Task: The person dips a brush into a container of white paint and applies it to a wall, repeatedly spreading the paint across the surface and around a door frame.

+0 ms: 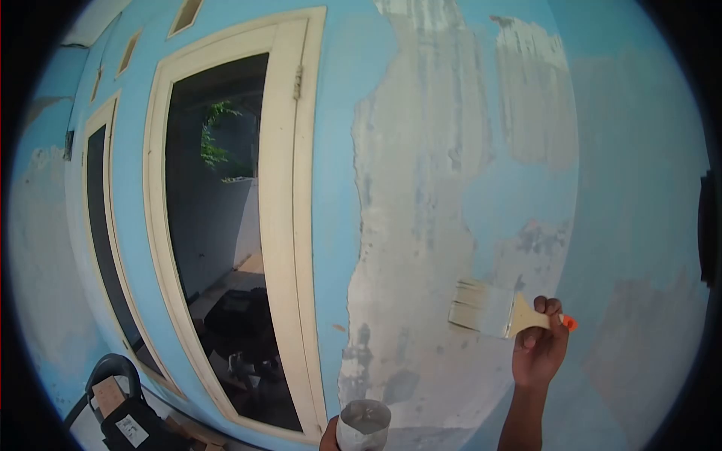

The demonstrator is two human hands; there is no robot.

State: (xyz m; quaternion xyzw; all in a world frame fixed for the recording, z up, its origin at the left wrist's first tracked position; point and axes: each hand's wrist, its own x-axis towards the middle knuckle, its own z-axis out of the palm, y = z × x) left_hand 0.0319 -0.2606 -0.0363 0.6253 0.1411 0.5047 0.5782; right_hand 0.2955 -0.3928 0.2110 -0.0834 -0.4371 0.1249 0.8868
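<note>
Currently, R hand point(541, 349) is wrapped round a wide brush point(496, 312) by its handle, long axis approx. level, bristles pointing L, at the patchy wall point(421, 188) (contact unclear). Below & left of the bristles, L hand point(329, 437), partly cropped, holds a cup point(364, 436).

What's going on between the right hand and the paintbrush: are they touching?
Touching. The head view shows the right hand wrapped around the pale handle of the paintbrush.
</note>
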